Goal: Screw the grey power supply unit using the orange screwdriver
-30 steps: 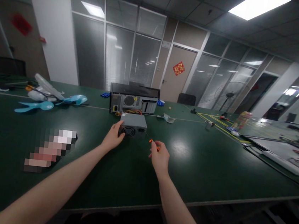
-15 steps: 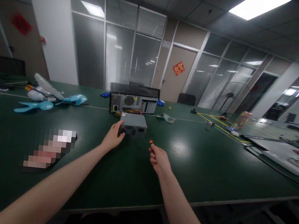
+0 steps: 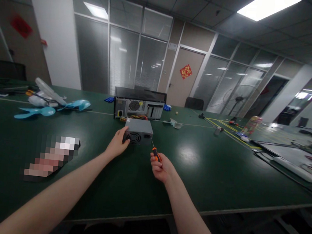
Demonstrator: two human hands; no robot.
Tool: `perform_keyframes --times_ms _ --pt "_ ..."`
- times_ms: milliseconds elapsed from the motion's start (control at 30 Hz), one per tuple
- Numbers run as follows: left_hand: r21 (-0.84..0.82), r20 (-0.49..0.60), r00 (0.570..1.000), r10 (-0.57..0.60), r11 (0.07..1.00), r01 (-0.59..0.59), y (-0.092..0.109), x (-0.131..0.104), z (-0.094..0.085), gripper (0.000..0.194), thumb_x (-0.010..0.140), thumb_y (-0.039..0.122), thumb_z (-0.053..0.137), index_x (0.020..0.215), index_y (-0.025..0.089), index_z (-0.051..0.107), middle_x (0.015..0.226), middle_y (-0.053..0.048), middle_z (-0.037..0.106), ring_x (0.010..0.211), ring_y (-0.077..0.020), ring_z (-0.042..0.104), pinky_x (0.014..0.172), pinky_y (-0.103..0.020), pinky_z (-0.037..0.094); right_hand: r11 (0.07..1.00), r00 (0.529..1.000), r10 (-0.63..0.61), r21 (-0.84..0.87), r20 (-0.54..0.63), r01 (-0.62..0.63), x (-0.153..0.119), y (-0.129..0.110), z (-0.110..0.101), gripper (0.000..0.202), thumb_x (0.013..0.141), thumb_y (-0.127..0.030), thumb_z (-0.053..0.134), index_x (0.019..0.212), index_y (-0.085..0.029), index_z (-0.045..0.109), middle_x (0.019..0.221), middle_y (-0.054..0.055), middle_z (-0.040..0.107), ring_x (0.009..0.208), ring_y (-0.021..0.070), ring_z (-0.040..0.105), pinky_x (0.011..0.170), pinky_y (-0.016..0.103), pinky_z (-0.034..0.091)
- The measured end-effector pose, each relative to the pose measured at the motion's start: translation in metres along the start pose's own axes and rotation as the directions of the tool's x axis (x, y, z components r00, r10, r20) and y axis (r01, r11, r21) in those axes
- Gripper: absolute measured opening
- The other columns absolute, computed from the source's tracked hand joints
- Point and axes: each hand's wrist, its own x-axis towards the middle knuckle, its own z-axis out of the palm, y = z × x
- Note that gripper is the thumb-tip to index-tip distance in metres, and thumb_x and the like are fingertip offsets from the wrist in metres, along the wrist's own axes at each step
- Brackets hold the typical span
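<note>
A grey metal power supply [image 3: 141, 126] with a round fan grille and a socket on its near face sits on the green table. My left hand [image 3: 118, 142] grips its left side, fingers on top and thumb by the grille. In my right hand [image 3: 160, 166] is an orange and black screwdriver [image 3: 156, 154], its shaft pointing up and left to the right edge of the near face. Whether the tip sits in a screw is too small to tell. Behind the unit stands an open computer case [image 3: 139, 106], with coloured wires between the two.
Light blue fan blades [image 3: 36, 112] and white parts lie at the left, with a pixelated object [image 3: 54, 156] nearer. Blue gloves [image 3: 167, 107] show beside the case. A clear bottle [image 3: 251, 127] and a large panel [image 3: 285, 156] are on the right.
My right hand has shifted slightly left and down, and its fingers have opened around the handle, so more of the screwdriver shows. The left hand and the power supply have stayed put.
</note>
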Motion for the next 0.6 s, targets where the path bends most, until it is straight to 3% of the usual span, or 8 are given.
perform_keyframes --times_ms 133,233,433,600 --pt "-0.001 -0.006 1.0 0.013 1.0 -0.013 0.0001 0.0002 0.0005 0.059 0.077 0.027 0.052 0.132 0.024 0.03 0.125 -0.01 0.041 0.116 -0.0237 0.042 0.099 -0.043 0.033 0.982 0.972 -0.184 -0.065 -0.143 0.177 0.0028 0.0025 -0.0016 0.015 0.085 -0.024 0.044 0.075 -0.012 0.046 0.055 -0.004 0.044 0.033 -0.001 0.032 0.026 0.007 0.017" --pt "-0.001 -0.008 1.0 0.02 1.0 -0.02 -0.0004 0.0 0.001 0.059 0.076 0.026 0.052 0.131 0.024 0.03 0.125 -0.009 0.041 0.115 -0.0228 0.042 0.099 -0.042 0.033 0.955 0.941 -0.289 -0.119 -0.174 0.271 0.0036 0.0034 -0.0018 0.008 0.079 -0.015 0.053 0.076 -0.014 0.046 0.057 -0.004 0.045 0.035 -0.0013 0.034 0.027 0.006 0.016" --pt "0.003 -0.01 1.0 0.017 1.0 -0.017 -0.0007 -0.0002 0.0012 0.059 0.077 0.026 0.052 0.132 0.024 0.029 0.125 -0.009 0.041 0.115 -0.0229 0.042 0.098 -0.042 0.034 0.991 0.992 -0.112 -0.075 -0.066 0.107 -0.0001 0.0003 0.0009 0.029 0.086 -0.032 0.034 0.079 -0.009 0.05 0.056 0.0 0.045 0.033 0.0001 0.027 0.024 0.009 0.017" --pt "0.003 -0.004 1.0 0.002 1.0 -0.002 -0.0001 -0.0006 0.0005 0.06 0.077 0.027 0.052 0.132 0.025 0.029 0.124 -0.01 0.041 0.113 -0.0232 0.043 0.097 -0.042 0.035 0.969 0.968 -0.221 -0.135 -0.116 0.205 0.0031 0.0024 -0.0005 0.018 0.082 -0.02 0.035 0.076 -0.01 0.049 0.055 0.0 0.044 0.034 0.0006 0.029 0.026 0.009 0.018"
